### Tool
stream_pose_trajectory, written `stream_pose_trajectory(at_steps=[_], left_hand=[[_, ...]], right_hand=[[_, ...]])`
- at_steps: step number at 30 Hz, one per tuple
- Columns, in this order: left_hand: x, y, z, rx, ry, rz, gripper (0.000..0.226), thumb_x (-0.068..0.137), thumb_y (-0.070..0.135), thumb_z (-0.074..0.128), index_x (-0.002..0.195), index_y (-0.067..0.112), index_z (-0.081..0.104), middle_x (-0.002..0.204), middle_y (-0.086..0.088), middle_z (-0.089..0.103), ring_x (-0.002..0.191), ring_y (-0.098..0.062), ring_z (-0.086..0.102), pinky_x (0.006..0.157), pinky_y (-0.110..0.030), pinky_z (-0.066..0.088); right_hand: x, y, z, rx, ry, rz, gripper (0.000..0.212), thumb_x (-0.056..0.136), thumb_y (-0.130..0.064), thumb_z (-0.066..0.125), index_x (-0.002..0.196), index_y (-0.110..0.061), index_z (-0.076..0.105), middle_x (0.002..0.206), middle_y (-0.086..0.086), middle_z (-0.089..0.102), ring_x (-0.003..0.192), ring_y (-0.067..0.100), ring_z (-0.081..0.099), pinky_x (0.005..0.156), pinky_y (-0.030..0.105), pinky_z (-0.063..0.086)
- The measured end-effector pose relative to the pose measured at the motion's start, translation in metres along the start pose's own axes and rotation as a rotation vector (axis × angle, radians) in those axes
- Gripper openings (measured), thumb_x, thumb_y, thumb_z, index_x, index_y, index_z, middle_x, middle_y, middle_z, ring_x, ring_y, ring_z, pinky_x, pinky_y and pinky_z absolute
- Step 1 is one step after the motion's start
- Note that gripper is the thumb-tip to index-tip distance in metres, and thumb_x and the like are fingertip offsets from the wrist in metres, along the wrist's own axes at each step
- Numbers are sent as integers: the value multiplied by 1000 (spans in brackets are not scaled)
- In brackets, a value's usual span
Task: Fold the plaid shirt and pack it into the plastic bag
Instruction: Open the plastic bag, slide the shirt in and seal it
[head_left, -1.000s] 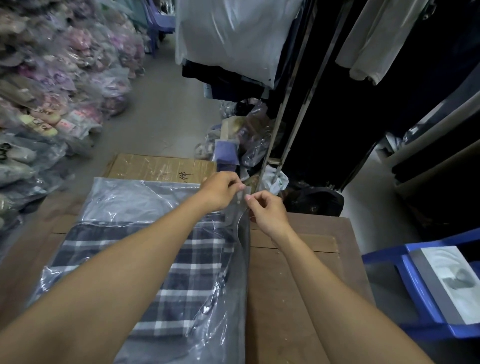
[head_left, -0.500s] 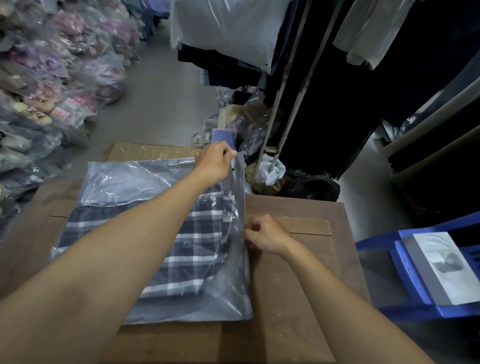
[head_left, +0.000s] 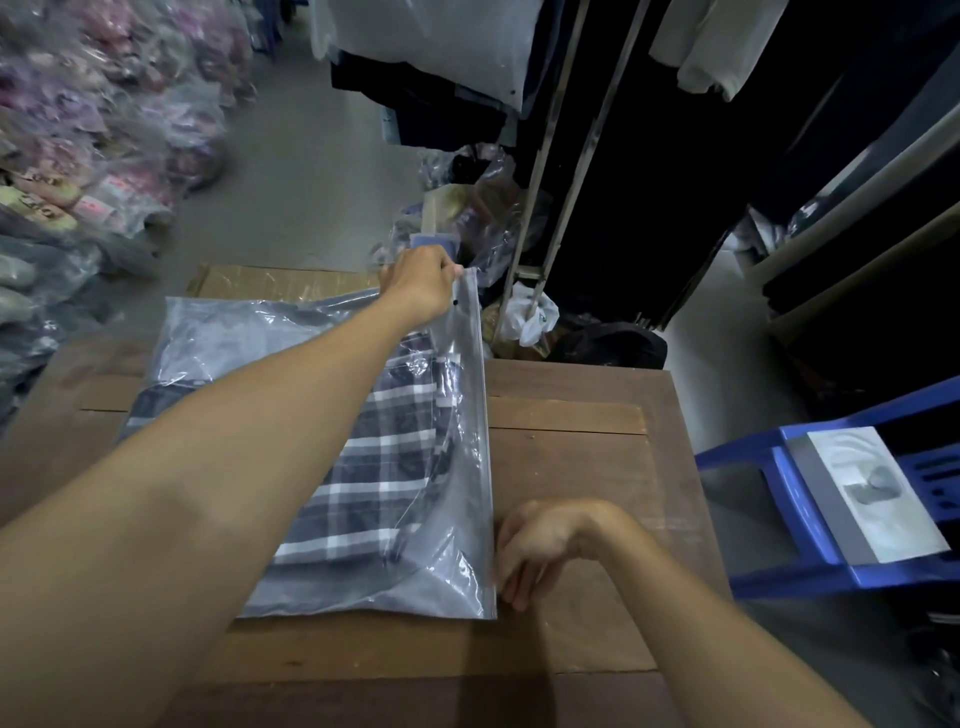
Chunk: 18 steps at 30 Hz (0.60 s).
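A folded dark plaid shirt (head_left: 374, 478) with white stripes lies inside a clear plastic bag (head_left: 218, 343) on the wooden table (head_left: 571, 457). The bag's zip edge runs along its right side. My left hand (head_left: 421, 286) pinches the far end of that edge, which is lifted a little off the table. My right hand (head_left: 540, 551) pinches the same edge at its near corner, fingers curled down on the table. My left forearm crosses over the bag and hides part of the shirt.
A cardboard box (head_left: 270, 283) sits behind the table. Bagged clothes are piled along the left (head_left: 78, 156). A metal clothes rack (head_left: 561, 171) with dark garments stands ahead. A blue plastic chair (head_left: 810, 519) holding a white box (head_left: 878, 493) is at the right.
My right hand has slid along the bag's right edge from the far end to the near corner. My left hand stayed at the far end.
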<state>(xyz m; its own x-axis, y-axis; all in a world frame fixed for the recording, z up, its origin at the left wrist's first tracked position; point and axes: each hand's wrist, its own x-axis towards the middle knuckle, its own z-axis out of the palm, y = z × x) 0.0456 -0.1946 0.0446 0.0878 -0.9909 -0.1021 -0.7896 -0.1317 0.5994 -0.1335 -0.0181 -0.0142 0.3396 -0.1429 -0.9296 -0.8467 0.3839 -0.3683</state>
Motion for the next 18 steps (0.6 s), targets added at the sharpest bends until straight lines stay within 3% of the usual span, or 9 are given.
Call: stream_pose_trajectory(at_steps=[4,7,10,12,14,16,18], left_hand=[[4,-3,10,-16,-55,9,35,103,23,50,69,16,53,117,-6,72,97,-29,62,90,-37,44],[4,-9,26,-33,-78,24,27,102,20,50,76,16,57,119,1,71,100,-25,61,86,-35,43],[5,-16,37,-111,-97,32,20,101,19,53,90,8,66,106,-4,70,106,-28,62,75,-32,41],[5,-21,33,-113,-119,69,25,99,24,55,114,7,65,119,-13,65,113,-33,59,85,-36,45],[-1,-32,21,-62,-148,89,42,99,29,56,134,7,54,137,-17,53,126,-35,49,102,-40,40],[-12,-55,3,29,-167,111,43,97,31,58,135,10,54,142,-16,47,134,-35,40,109,-43,33],[-28,-90,-19,185,-208,96,38,94,40,61,123,16,59,142,-14,45,136,-34,34,112,-47,32]], right_hand=[[3,11,15,84,-132,29,16,93,-3,61,77,-5,64,58,-1,71,53,9,70,57,19,58],[7,13,24,85,-161,48,17,94,-4,60,77,-6,64,58,-2,71,52,8,70,57,19,58],[5,10,21,11,-121,71,20,96,-16,61,78,-9,64,65,0,70,49,5,67,54,18,56],[-4,4,9,-161,-4,80,29,96,-34,62,77,-12,65,71,0,66,49,3,63,54,18,54],[-13,-6,-7,-287,217,1,38,94,-43,62,76,-11,66,73,1,67,54,8,60,57,21,52],[-16,-24,-19,-340,513,-143,40,92,-44,62,80,-7,68,81,4,70,64,15,61,63,28,51],[-9,-49,-19,-316,725,-246,34,92,-49,60,89,-16,65,91,2,68,82,19,63,77,36,54]])
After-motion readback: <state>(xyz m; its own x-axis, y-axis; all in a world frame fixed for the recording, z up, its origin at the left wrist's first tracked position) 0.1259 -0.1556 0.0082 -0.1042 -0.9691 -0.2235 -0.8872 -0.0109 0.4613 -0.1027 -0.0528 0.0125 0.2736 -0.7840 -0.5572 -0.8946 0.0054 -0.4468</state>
